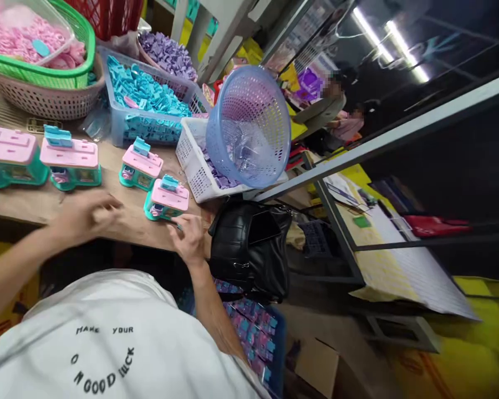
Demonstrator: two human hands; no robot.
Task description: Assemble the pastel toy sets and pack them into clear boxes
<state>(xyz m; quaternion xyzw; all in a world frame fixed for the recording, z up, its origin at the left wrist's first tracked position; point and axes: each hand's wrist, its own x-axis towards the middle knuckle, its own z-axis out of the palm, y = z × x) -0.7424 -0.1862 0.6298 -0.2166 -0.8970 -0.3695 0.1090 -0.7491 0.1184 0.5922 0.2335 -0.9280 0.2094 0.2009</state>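
Observation:
Several small toy houses with pink roofs, teal bases and blue roof pieces stand in a row on the wooden table. My right hand (189, 237) is at the near edge of the rightmost toy house (168, 198), its fingers apart and the fingertips at or just beside the base; contact is hard to tell. Another toy house (141, 164) stands just behind and left of that one. My left hand (89, 215), slightly blurred, hovers over the table edge with loosely curved, parted fingers and nothing visible in them. Nearest to it is a toy house (70, 158) farther back.
Behind the toys are a clear bin of blue parts (149, 127), a white basket (191, 160) with a tilted blue basket (249, 177) on it, and a green basket (87, 55). A black bag (249, 249) hangs at the table's right end. Other people (336, 111) sit farther back.

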